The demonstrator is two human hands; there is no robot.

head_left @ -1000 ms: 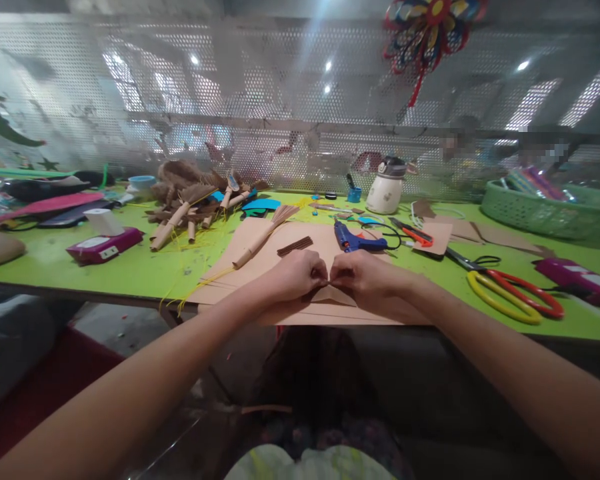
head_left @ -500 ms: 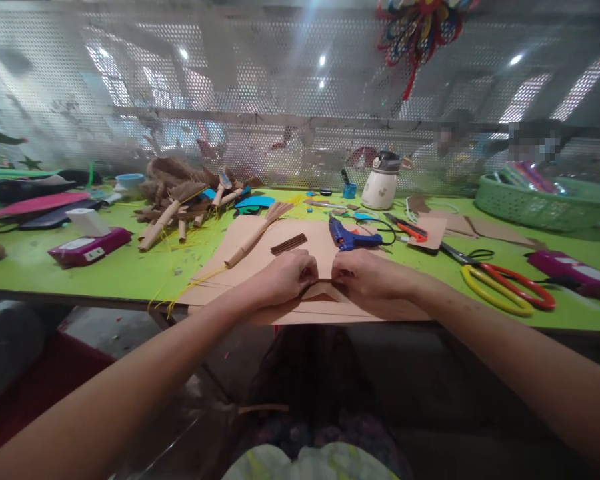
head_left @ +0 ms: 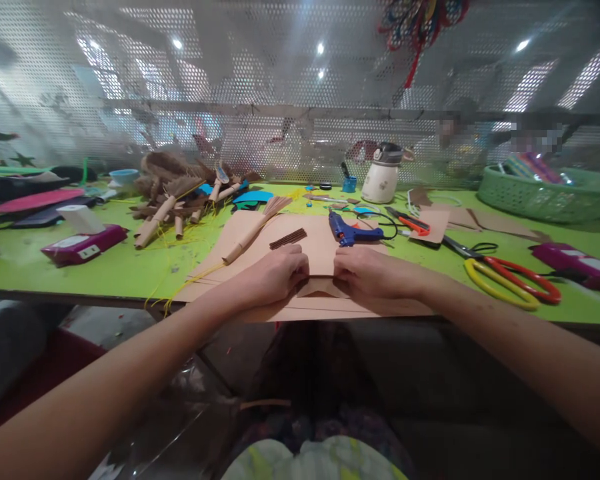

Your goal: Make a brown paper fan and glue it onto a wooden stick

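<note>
A small piece of brown paper (head_left: 322, 285) with a raised folded edge is stretched between my two hands, low over the table's front edge. My left hand (head_left: 287, 270) pinches its left end with curled fingers. At its right end, my right hand (head_left: 357, 269) grips in the same way. Beneath lies a large brown paper sheet (head_left: 240, 230). Just beyond my left hand rests a pleated dark brown strip (head_left: 288, 239). A blue glue gun (head_left: 353, 230) lies beyond my right hand.
Large scissors (head_left: 510, 280) with yellow and red handles lie right, near a cutter (head_left: 414, 225). A rolled paper piece with a fringed end (head_left: 250, 233) sits left, before a heap of brown paper pieces (head_left: 170, 187). A white bottle (head_left: 381, 177) and green basket (head_left: 540, 193) stand behind.
My hands have moved slightly apart along the brown paper, and its folded edge shows wider between them. The view has shifted a little.
</note>
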